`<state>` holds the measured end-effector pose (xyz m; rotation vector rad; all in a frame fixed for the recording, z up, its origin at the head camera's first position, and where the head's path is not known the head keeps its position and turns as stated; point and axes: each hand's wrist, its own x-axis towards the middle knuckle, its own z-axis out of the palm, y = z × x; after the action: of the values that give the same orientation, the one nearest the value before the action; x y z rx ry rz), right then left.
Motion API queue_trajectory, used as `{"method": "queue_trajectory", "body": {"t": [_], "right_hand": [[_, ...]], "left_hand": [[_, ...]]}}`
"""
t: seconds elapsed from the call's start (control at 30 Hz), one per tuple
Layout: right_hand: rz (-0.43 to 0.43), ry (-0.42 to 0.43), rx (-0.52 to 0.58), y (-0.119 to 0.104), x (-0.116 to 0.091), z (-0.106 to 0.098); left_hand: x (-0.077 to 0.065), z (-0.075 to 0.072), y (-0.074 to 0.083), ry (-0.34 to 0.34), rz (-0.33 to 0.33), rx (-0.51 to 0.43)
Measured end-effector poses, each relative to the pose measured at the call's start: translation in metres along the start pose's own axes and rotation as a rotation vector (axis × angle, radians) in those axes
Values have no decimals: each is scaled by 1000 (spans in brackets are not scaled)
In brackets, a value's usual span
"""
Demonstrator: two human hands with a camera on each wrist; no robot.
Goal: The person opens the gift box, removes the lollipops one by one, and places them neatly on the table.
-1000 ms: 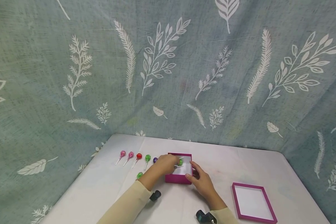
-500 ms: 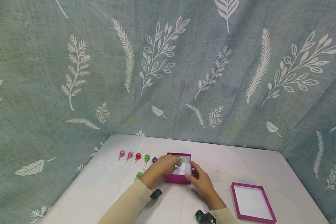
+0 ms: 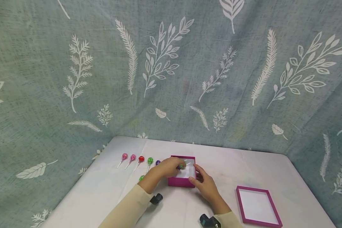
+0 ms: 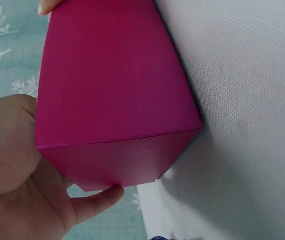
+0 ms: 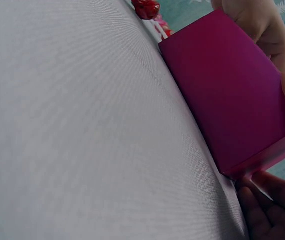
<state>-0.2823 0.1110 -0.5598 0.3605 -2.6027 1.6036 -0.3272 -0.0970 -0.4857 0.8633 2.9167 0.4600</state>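
Note:
In the head view my left hand (image 3: 169,167) reaches over the left wall of an open magenta box (image 3: 181,182), fingers curled down inside. At its fingertips is a lollipop (image 3: 179,167) with a dark wrapper, partly hidden by the fingers. A green lollipop (image 3: 183,166) lies right against it, and white sticks point to the right. My right hand (image 3: 205,183) grips the box's right side, its thumb near the front corner. The box's magenta outer wall (image 4: 112,75) fills much of the left wrist view. The right wrist view also shows both hands around the box (image 5: 232,95).
Left of the box, a row holds two pink lollipops (image 3: 133,157), a red lollipop (image 3: 141,159), a green lollipop (image 3: 150,161) and a purple lollipop (image 3: 158,162). Another green lollipop (image 3: 141,178) lies nearer, partly behind the left arm. The magenta-rimmed lid (image 3: 258,206) lies at right.
Inside the box, the dark lollipop at my left fingertips has shifted away from me toward the green one, and its stick has swung upward. My right hand keeps its grip on the box.

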Motion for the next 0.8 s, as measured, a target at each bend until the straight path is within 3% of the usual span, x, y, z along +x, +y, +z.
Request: {"method": "queue_trajectory", "body": {"t": [0.27, 0.37, 0.57, 0.8], "right_hand": [[13, 6, -10, 1, 0, 1], [20, 4, -6, 1, 0, 1], [15, 12, 5, -1, 0, 0], [29, 9, 0, -3, -1, 1]], "left_hand": [[-9, -11, 4, 36, 39, -145], [-13, -15, 6, 75, 22, -187], [-19, -19, 3, 218, -42, -251], [-24, -22, -3, 384, -43, -298]]}}
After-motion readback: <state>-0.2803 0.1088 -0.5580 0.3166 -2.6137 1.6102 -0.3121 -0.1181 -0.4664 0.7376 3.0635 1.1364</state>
